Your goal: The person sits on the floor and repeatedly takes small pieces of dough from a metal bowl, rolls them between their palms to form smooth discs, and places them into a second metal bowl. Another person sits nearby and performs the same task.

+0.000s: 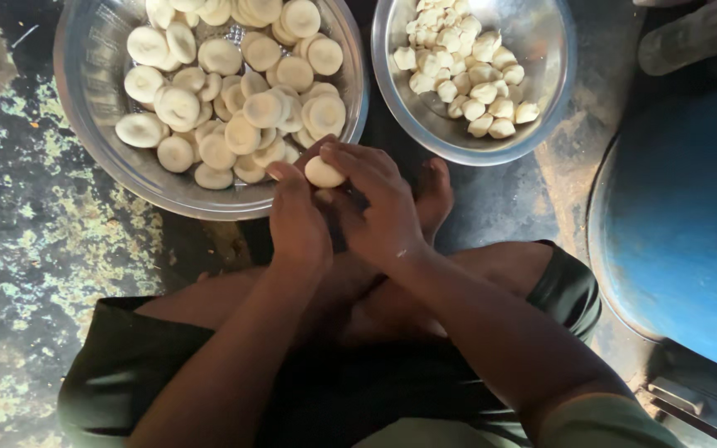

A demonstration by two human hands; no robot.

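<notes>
- Head view, hands: left hand (299, 222) and right hand (378, 206) meet over the person's crossed legs, both grips closed around one small pale dough ball (324, 172), fingertips pressing it from either side
- Head view, dough ball: held just beside the near rim of the large steel bowl (85, 99), above the floor (26, 249)
- Head view, large steel bowl: upper left, filled with flattened round dough pieces (234, 83), each dimpled
- Head view, smaller steel bowl (549, 75): upper right, just beside the large one, holding small irregular dough lumps (466, 70)
- Head view, surroundings: blue round drum lid (690, 224) at right; another person's foot (695, 33) at top right; floor dark and mottled
</notes>
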